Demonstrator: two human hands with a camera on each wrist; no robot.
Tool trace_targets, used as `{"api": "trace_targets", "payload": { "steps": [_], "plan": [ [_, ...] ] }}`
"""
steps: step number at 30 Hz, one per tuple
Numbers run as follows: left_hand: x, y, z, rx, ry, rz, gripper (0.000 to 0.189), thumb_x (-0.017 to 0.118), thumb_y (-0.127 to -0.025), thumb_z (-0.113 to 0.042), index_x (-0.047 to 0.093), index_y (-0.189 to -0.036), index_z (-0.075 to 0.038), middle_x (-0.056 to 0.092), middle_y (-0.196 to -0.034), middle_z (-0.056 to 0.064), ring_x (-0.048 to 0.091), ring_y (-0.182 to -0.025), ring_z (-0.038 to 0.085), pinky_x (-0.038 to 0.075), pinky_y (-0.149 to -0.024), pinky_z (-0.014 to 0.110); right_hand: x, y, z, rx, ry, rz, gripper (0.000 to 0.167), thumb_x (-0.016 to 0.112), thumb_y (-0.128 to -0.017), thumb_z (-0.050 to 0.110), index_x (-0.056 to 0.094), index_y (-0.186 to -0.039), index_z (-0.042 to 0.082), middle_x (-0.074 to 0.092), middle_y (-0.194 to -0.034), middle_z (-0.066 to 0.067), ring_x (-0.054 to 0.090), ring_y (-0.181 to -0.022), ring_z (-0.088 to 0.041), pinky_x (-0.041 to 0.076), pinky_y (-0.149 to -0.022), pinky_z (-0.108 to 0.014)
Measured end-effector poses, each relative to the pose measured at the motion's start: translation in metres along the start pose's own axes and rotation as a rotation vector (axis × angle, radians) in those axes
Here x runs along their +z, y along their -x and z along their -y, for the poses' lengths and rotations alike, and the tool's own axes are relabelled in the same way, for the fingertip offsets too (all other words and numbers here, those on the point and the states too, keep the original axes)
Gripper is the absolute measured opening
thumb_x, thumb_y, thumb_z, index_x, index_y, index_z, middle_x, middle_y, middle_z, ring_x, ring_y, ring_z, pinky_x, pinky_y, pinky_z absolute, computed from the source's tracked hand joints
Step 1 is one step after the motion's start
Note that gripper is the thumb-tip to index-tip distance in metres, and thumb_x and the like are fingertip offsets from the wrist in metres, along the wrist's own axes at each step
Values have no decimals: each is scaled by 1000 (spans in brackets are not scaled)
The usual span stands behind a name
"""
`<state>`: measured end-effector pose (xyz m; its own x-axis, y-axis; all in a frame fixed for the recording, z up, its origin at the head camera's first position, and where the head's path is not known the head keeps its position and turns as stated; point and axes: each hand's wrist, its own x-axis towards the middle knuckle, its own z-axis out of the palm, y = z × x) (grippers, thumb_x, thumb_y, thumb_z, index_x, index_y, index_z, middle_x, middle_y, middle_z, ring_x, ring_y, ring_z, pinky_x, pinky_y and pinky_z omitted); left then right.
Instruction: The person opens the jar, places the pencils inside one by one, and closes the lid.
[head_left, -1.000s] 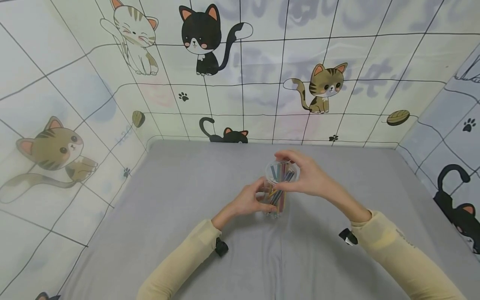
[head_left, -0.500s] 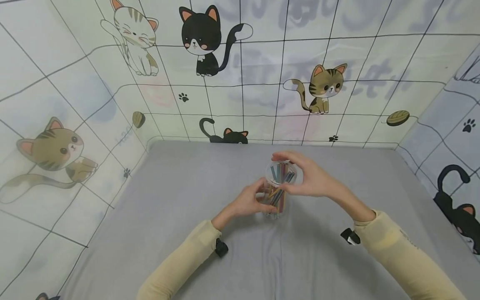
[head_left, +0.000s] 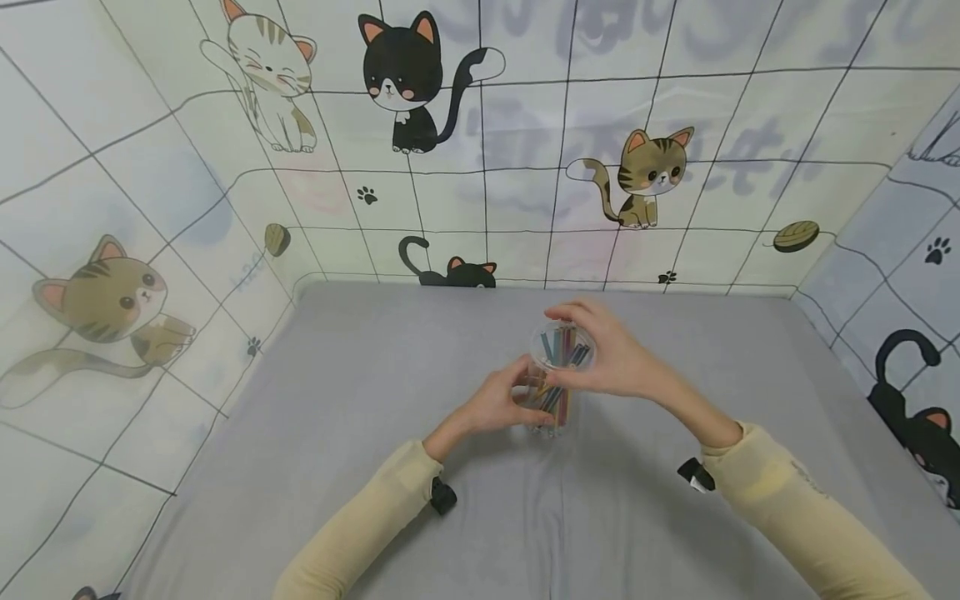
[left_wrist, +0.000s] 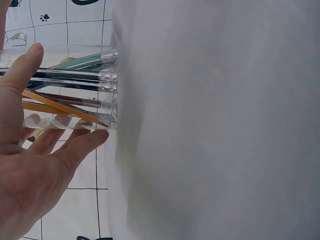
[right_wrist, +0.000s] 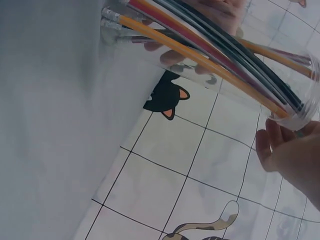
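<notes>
A clear round plastic jar (head_left: pixel 556 408) stands upright on the grey cloth, holding several coloured pencils (left_wrist: pixel 65 75). Its clear round lid (head_left: pixel 545 360) is on top, and the pencils show through it. Around the lower body of the jar, my left hand (head_left: pixel 491 402) grips with thumb on the near side and fingers on the far side. My right hand (head_left: pixel 618 354) holds the lid's rim from the right, thumb in front and fingers behind. Silver ferrules and eraser ends of the pencils point down in the left wrist view. Most left fingertips are behind the jar.
Grey cloth (head_left: pixel 375 350) covers the flat surface under the jar. Behind and at both sides rise cloth walls (head_left: pixel 525 192) printed with cats and grid lines. A dark strap piece (head_left: pixel 443 496) hangs at the left cuff, another (head_left: pixel 696 474) at the right.
My right hand shifts slightly to the right around the lid's rim, then back to the left. The left hand and the jar stay in place.
</notes>
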<state>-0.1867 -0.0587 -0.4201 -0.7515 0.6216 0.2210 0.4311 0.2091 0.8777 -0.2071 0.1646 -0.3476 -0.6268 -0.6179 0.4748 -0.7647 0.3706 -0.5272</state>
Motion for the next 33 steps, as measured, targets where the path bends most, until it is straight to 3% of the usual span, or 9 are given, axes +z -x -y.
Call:
{"api": "trace_targets", "payload": {
  "steps": [3, 7, 16, 20, 27, 33],
  "plan": [
    [1, 0, 0, -8, 0, -3, 57, 83, -79, 1, 48, -125, -2, 60, -126, 17, 58, -121, 38, 52, -95, 44, -4, 2, -4, -35, -66, 43, 72, 82, -76, 10, 50, -140, 1, 55, -137, -14, 51, -123, -30, 43, -99, -57],
    [1, 0, 0, -13, -3, -5, 59, 83, -79, 1, 48, -126, -2, 61, -126, 17, 58, -120, 38, 52, -95, 44, -7, 2, -7, -69, -90, 57, 71, 81, -75, 4, 50, -140, 1, 59, -133, -13, 55, -120, -30, 46, -97, -54],
    [1, 0, 0, 6, -4, -10, 48, 83, -79, 1, 47, -111, 4, 60, -126, 18, 59, -119, 38, 53, -94, 44, -1, 0, -1, 16, -1, -16, 68, 89, -73, 19, 57, -130, 0, 62, -124, -12, 58, -110, -26, 50, -92, -48],
    [1, 0, 0, 9, -10, -5, 49, 83, -79, 1, 48, -113, 1, 60, -126, 17, 59, -120, 38, 53, -94, 42, 2, 0, 2, 32, 38, -42, 70, 90, -73, 24, 57, -129, -1, 59, -122, -12, 56, -108, -26, 50, -91, -47],
    [2, 0, 1, 3, -2, -1, 52, 83, -78, 3, 48, -118, 4, 60, -128, 18, 59, -119, 37, 53, -94, 41, -7, 2, 0, -50, -64, 37, 79, 82, -76, 7, 44, -145, 0, 58, -132, -14, 55, -118, -30, 45, -97, -56],
    [4, -1, -2, 6, -10, -23, 56, 83, -77, 3, 49, -121, 4, 62, -124, 18, 60, -117, 37, 54, -93, 42, -11, 0, -1, -88, -51, 34, 75, 85, -74, 6, 49, -139, -4, 65, -125, -16, 61, -114, -30, 47, -97, -55]
  ]
}}
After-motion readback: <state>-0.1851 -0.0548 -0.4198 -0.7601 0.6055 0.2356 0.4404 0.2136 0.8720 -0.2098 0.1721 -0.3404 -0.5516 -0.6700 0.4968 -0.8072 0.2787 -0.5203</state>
